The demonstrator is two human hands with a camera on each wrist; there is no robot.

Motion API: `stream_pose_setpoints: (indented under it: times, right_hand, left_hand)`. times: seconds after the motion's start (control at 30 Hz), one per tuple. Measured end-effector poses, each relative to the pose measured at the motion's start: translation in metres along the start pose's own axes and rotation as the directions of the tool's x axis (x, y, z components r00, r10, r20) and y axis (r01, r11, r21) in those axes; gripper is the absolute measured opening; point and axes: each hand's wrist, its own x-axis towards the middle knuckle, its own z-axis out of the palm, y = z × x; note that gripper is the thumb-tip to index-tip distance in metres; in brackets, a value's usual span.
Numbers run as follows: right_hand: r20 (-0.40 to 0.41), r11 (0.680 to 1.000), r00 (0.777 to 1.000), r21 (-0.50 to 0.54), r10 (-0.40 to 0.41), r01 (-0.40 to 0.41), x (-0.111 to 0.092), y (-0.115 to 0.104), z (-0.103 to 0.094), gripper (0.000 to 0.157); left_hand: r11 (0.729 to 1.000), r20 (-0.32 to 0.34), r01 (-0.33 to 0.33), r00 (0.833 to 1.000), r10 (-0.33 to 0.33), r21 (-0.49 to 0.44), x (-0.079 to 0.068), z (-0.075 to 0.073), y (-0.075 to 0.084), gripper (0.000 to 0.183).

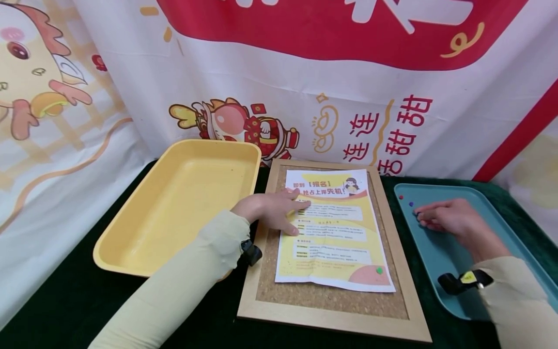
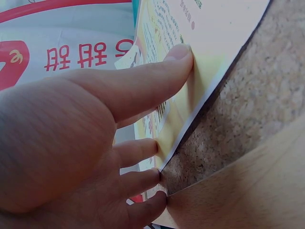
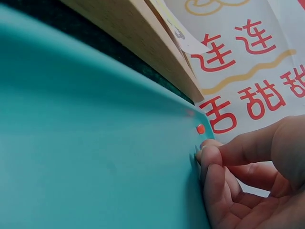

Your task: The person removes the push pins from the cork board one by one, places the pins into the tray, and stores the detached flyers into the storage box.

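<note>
A printed yellow and white sheet of paper (image 1: 331, 242) lies on a wood-framed cork board (image 1: 296, 295). A green pushpin (image 1: 379, 270) sits in the sheet's corner nearest the right of the board's front edge. My left hand (image 1: 276, 209) rests on the sheet's left side, fingers spread; in the left wrist view the thumb (image 2: 162, 81) touches the paper. Over the blue-green tray (image 1: 444, 261), my right hand (image 1: 453, 220) pinches a small dark pushpin (image 1: 417, 216), mostly hidden by the fingertips. Near it in the tray lie a red pushpin (image 1: 401, 197) and a blue pushpin (image 1: 411, 204).
To the left of the board stands a yellow tray (image 1: 174, 213), its rim close to the left forearm. Dark green cloth (image 1: 196, 315) covers the table. A printed white and red banner (image 1: 279, 82) hangs right behind the trays and board.
</note>
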Motion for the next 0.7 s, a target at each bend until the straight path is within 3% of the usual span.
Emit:
stream_pose_setpoints:
  times: [0.7]
  right_hand:
    - [0.069,0.989,0.998,0.149,0.008,-0.018,0.0038,0.0088,-0.0055,0.057]
  left_hand:
    - [1.000,-0.003,-0.005,1.000,0.005,0.009,-0.0014,-0.0006,0.0007,0.081]
